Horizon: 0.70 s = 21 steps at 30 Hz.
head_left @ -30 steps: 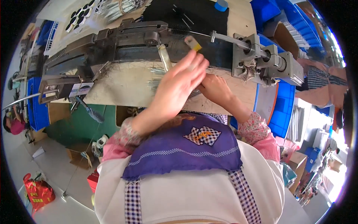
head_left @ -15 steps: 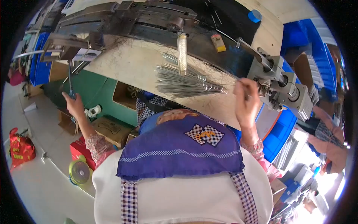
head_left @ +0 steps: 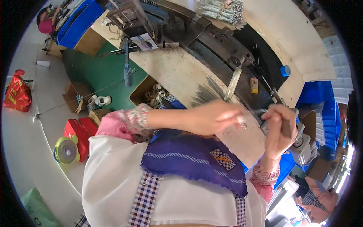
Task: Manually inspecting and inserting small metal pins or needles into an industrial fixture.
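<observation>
Over the table (head_left: 245, 146), extends blurred left hand (head_left: 225, 117) just beside metal wires (head_left: 207, 92); cannot tell its grip. Curls right hand (head_left: 279, 130) near gray fixture (head_left: 303, 152); cannot tell if pinching.

1. Left hand (head_left: 227, 116): extended across the wooden benchtop (head_left: 159, 62), motion-blurred; grip cannot be determined.
2. Right hand (head_left: 279, 126): raised, fingers curled, in front of the metal cylinder assembly (head_left: 301, 152); contact unclear.
3. Thin metal wires (head_left: 208, 90): fanned on the benchtop, partly hidden by the left hand.
4. Wrapped lever (head_left: 232, 85): projects from the dark machine (head_left: 211, 39) toward the wires.
5. Small yellow-ended box (head_left: 253, 86): located near the lever.
6. Round blue cap (head_left: 285, 70): positioned at the edge of the black mat (head_left: 274, 60).
</observation>
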{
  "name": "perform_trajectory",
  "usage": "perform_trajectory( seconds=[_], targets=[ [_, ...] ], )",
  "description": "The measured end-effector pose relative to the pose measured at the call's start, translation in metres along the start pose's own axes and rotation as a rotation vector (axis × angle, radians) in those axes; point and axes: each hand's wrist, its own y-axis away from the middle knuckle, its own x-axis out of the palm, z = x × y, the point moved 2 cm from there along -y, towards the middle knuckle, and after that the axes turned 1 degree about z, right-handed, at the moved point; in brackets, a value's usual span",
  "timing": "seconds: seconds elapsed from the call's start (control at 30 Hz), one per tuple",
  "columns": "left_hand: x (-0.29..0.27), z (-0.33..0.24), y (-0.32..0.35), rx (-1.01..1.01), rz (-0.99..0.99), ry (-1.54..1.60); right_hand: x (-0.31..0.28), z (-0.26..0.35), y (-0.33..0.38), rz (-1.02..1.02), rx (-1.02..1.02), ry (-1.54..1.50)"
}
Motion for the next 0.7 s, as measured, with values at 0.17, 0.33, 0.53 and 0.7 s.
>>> perform_trajectory(
  seconds=[0.17,0.33,0.53,0.7],
  targets=[
    [-0.035,0.063,0.011,0.082,-0.485,0.025,-0.024,-0.025,-0.036,0.058,-0.037,0.610],
    [0.020,0.036,-0.042,-0.206,-0.561,0.445,-0.005,-0.051,-0.047,0.204,-0.195,0.684],
    [-0.010,-0.032,-0.024,-0.039,-0.282,1.191,0.016,-0.050,-0.061,0.229,-0.278,0.717],
    [-0.079,-0.010,0.004,0.157,-0.110,1.825,0.013,-0.052,-0.061,0.237,-0.284,0.747]
  ],
)
